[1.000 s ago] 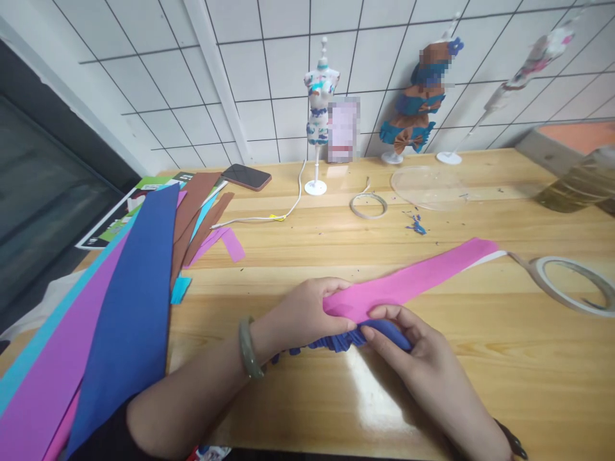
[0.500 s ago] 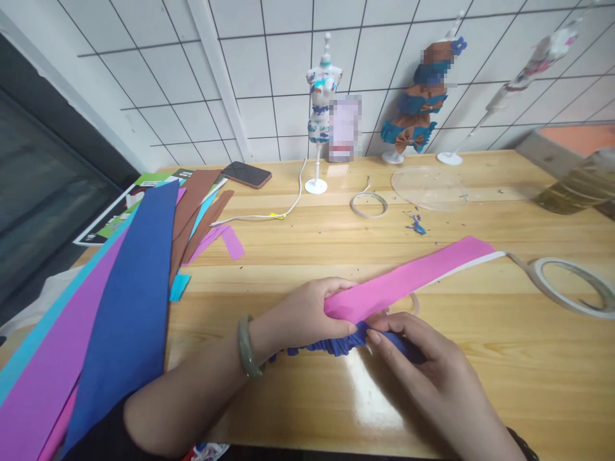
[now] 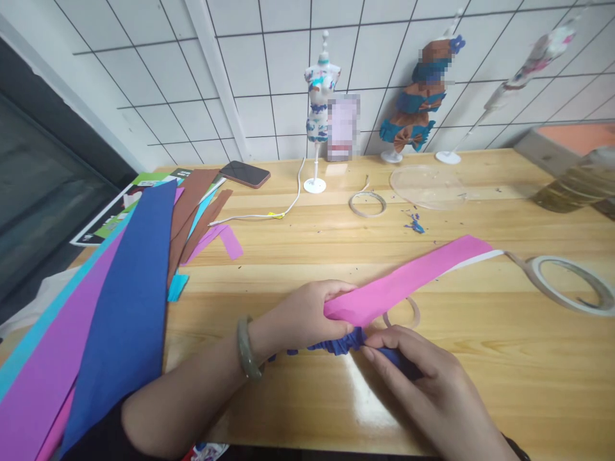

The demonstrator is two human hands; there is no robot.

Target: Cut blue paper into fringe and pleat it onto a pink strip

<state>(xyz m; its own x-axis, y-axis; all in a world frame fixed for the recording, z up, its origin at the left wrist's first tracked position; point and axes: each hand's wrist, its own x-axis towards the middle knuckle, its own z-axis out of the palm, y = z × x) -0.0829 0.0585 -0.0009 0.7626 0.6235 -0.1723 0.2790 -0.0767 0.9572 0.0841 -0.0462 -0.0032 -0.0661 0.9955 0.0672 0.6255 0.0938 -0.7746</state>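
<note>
My left hand (image 3: 305,314) is closed on the near end of a pink crepe paper strip (image 3: 408,275), its thumb pressed down by a gathered blue crepe paper strip (image 3: 339,343). White tape (image 3: 475,257) edges the pink strip and runs on to a tape roll (image 3: 574,282) at the right. Between thumb and fingers, my right hand (image 3: 427,378) pinches the blue strip just right of its gathers. The strip's smooth tail lies under that palm, partly hidden. Behind my right fingers curls a loop of peeled backing paper (image 3: 408,314).
Long blue paper (image 3: 129,288) and other coloured sheets cover the left side. A phone (image 3: 246,173), a small dress form (image 3: 323,109) and a dressed form (image 3: 408,121) stand or lie at the back. Another tape roll (image 3: 368,203) and blue scraps (image 3: 414,223) lie mid-table; a jar (image 3: 576,186) is far right.
My right fingers have shifted slightly down and left, away from the pink strip's edge. More of the backing loop shows. My left hand stays nearly still.
</note>
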